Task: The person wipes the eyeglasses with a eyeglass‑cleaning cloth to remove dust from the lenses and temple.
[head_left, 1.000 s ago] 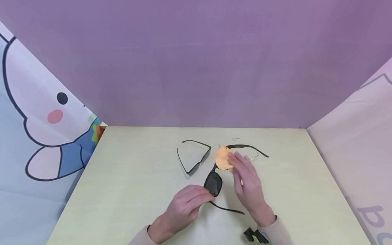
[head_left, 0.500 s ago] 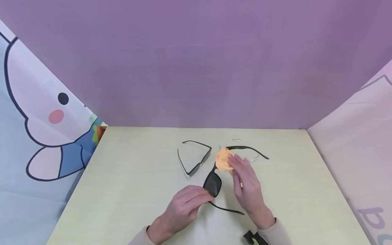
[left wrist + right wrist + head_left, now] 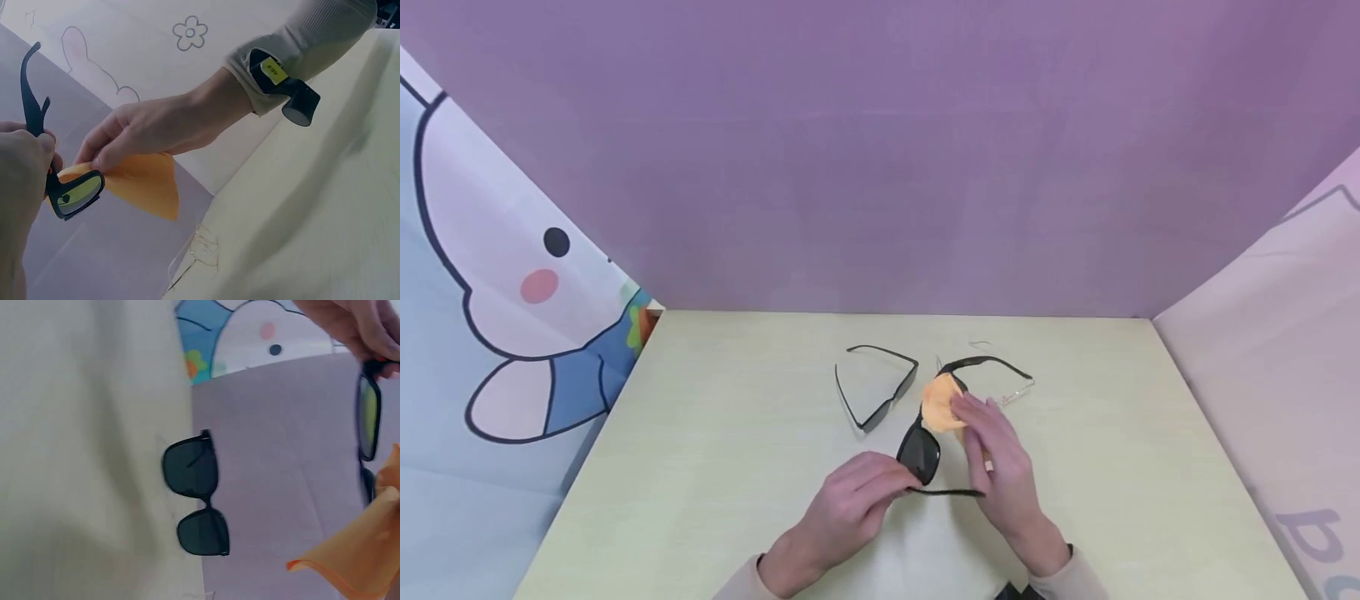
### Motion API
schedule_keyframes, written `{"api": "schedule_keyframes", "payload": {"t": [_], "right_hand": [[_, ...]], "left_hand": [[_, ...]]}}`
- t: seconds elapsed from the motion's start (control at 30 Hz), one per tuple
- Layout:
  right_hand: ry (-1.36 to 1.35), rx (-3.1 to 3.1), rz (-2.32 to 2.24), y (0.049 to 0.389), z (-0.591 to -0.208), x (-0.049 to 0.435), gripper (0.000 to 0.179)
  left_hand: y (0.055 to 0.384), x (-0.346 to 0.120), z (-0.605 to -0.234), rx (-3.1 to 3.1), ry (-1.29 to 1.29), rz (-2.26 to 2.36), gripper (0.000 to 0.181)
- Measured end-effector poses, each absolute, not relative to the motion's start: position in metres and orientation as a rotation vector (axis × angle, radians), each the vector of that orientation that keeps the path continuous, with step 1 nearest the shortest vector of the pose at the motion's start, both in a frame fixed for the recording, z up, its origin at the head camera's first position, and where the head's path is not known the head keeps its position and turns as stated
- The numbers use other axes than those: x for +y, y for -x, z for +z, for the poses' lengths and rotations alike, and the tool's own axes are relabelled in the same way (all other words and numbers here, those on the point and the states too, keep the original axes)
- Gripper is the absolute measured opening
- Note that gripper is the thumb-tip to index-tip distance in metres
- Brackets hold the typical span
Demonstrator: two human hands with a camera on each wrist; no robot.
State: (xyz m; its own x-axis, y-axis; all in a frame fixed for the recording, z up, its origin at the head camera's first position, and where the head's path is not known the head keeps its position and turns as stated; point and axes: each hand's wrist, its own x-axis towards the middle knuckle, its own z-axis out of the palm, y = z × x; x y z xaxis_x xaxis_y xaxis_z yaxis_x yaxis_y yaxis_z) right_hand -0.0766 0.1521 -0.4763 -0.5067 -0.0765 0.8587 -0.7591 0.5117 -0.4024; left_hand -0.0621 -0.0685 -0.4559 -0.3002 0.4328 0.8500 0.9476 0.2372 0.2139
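Black sunglasses [image 3: 919,454] are held above the table, and my left hand [image 3: 857,504] pinches them near one hinge. Their temples are unfolded. An orange cloth [image 3: 942,403] covers the other lens. My right hand [image 3: 1003,467] pinches this cloth around that lens, fingers on one side and thumb on the other. In the left wrist view, one lens [image 3: 81,195] shows uncovered, while the cloth [image 3: 147,184] hangs from the right hand [image 3: 144,128]. The right wrist view shows the left hand [image 3: 356,325] gripping the frame's end.
A second pair of sunglasses [image 3: 891,398] lies unfolded on the table [image 3: 737,467], left of the held pair. Thin wire-framed glasses [image 3: 1018,392] lie behind the right hand, partly hidden. A purple backdrop [image 3: 880,167] rises at the table's far edge, with printed cloth sides.
My right hand and the cloth have shifted slightly toward me and left. The held sunglasses have tilted, so their temples point differently. The left hand has hardly moved.
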Motion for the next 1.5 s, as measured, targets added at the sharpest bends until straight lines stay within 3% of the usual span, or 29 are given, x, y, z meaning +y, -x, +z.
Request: {"api": "schedule_keyframes", "payload": {"t": [0.43, 0.67, 0.9, 1.3, 1.4, 1.5], "right_hand": [[-0.643, -1.883, 1.384, 0.051, -0.469, 0.133, 0.014], [-0.409, -1.87, 1.911, 0.034, -0.447, 0.124, 0.033], [-0.77, -1.89, 2.115, 0.036, -0.445, 0.122, 0.043], [-0.631, -1.954, 2.128, 0.044, -0.454, 0.122, 0.016], [-0.529, -1.855, 2.206, 0.045, -0.446, 0.125, 0.019], [-0.441, -1.687, 2.338, 0.047, -0.435, 0.131, 0.025]], "left_hand": [[0.058, -0.061, -0.471, -1.978, 1.16, -1.273, 0.011], [0.058, -0.057, -0.472, -1.999, 1.113, -1.294, 0.013], [0.059, -0.057, -0.471, -2.042, 1.054, -1.284, 0.011], [0.056, -0.059, -0.47, -2.151, 1.063, -1.239, 0.037], [0.055, -0.056, -0.47, -2.136, 1.085, -1.213, 0.032], [0.055, -0.054, -0.468, -2.115, 1.107, -1.197, 0.015]]}}
